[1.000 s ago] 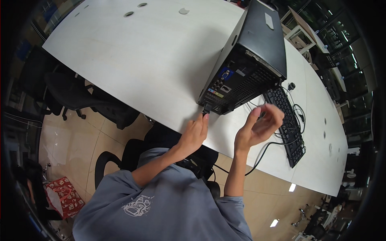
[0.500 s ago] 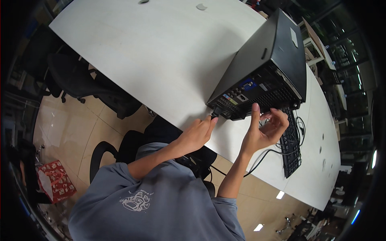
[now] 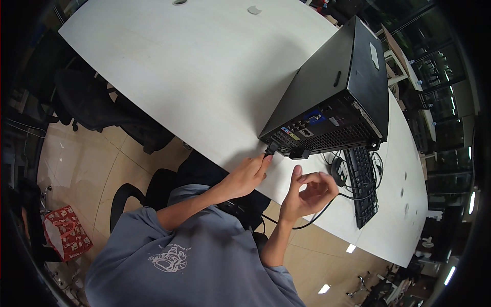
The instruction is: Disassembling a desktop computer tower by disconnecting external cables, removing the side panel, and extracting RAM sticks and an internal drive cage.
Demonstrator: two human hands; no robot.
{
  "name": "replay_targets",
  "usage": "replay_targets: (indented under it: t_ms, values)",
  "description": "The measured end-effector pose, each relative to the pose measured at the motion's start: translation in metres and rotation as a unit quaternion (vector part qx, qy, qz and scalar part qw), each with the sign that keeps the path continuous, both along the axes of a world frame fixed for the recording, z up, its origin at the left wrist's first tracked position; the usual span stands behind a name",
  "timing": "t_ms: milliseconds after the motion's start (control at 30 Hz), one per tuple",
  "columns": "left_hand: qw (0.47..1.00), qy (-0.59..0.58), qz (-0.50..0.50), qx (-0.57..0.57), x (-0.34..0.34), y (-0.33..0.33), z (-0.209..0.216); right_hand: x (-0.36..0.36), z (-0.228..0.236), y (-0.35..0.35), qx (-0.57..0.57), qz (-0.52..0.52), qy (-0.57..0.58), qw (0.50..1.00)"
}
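Observation:
A black computer tower (image 3: 318, 94) stands on the white table, its back panel with ports and vents turned toward me. My left hand (image 3: 246, 176) is closed on a black power plug (image 3: 271, 148) at the panel's lower left corner. The plug meets the panel; how deep it sits I cannot tell. My right hand (image 3: 311, 194) hovers near the table edge, below the back panel. Its thumb stands apart from loosely curled fingers, and nothing shows between them. Behind it runs a black cable (image 3: 313, 219) that drops over the edge.
To the right on the white table (image 3: 204, 77) lie a black keyboard (image 3: 361, 179) and a black mouse (image 3: 337, 171) among cables. Black office chairs (image 3: 84, 97) stand at the left. A red patterned bag (image 3: 66, 233) rests on the tiled floor.
My right hand has drawn back from the tower's back panel, down and to the left, uncovering the mouse. My left hand still holds the plug at the panel.

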State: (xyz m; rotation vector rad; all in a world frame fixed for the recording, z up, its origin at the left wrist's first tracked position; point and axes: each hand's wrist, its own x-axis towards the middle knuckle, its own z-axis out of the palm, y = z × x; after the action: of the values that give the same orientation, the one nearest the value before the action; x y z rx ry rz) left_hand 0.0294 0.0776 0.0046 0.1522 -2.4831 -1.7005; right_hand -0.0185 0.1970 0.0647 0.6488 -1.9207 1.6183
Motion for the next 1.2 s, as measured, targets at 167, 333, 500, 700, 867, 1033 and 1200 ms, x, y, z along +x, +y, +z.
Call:
replay_targets:
  t_ms: [167,333,500,700,867,1033,1200]
  values:
    - [0.986,-0.061,0.056,-0.143,0.002,0.013,0.006,0.012,-0.019,0.0,-0.027,-0.001,-0.073,0.997]
    - [0.983,0.092,0.028,-0.157,0.004,0.002,-0.001,0.024,-0.027,-0.011,0.004,-0.019,-0.226,0.974]
    - [0.942,-0.049,0.084,-0.322,0.008,0.013,0.029,0.021,-0.027,-0.008,0.048,0.098,-0.379,0.919]
    - [0.989,0.019,0.05,-0.135,0.007,0.001,0.02,-0.008,-0.033,-0.025,-0.034,0.279,-0.514,0.81]
    - [0.979,-0.034,-0.002,-0.203,0.011,-0.006,0.036,-0.008,-0.025,-0.026,-0.026,0.264,-0.557,0.787]
    - [0.947,-0.042,0.049,-0.314,0.013,0.018,0.017,-0.015,-0.03,-0.012,0.074,0.28,-0.501,0.815]
    - [0.956,-0.043,0.009,-0.291,0.012,0.005,0.028,-0.017,-0.015,-0.01,0.066,0.272,-0.54,0.794]
